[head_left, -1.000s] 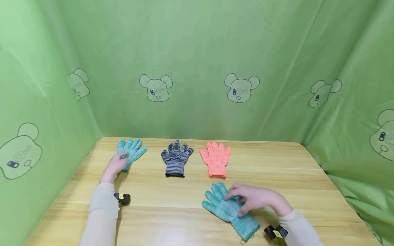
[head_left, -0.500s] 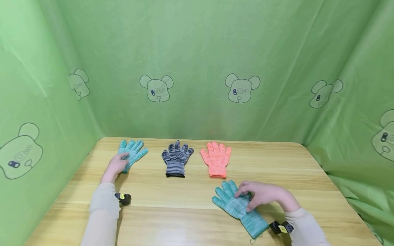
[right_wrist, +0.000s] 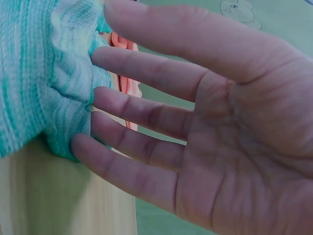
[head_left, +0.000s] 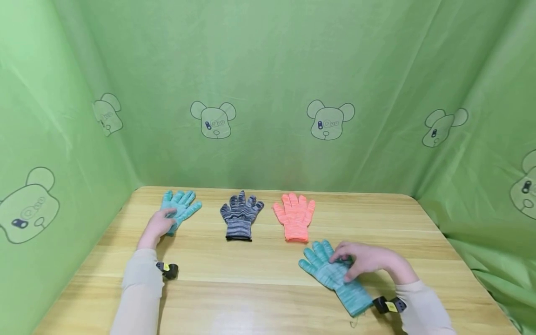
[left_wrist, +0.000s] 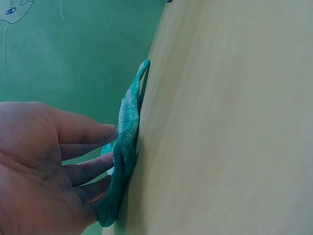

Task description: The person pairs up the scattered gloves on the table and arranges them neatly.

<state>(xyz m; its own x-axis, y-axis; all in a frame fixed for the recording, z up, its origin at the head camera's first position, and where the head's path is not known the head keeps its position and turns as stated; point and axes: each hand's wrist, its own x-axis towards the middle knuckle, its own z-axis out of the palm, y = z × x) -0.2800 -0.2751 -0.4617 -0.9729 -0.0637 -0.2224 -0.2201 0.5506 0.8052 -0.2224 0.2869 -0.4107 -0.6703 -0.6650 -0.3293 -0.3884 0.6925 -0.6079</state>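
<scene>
In the head view my left hand [head_left: 160, 223] rests at the teal glove [head_left: 181, 208] lying palm-flat near the table's far left corner. The left wrist view shows that hand [left_wrist: 44, 161] with thumb and fingertips right at the edge of this glove [left_wrist: 128, 115]. My right hand [head_left: 368, 260] lies over a second teal glove [head_left: 335, 274] at the front right. The right wrist view shows its fingers [right_wrist: 142, 110] long and spread, their tips pressed against the wrinkled knit of the glove [right_wrist: 29, 78], thumb apart from them.
Between the two teal gloves, a grey-black striped glove [head_left: 241, 216] and a coral-orange glove [head_left: 295, 217] lie flat at the back of the wooden table [head_left: 234, 288]. Green cloth walls [head_left: 268, 60] with printed bear heads stand along the back and both sides.
The right hand has moved to the right and slightly back, and the teal glove under it has shifted along with it. The left hand and its glove have stayed nearly still.
</scene>
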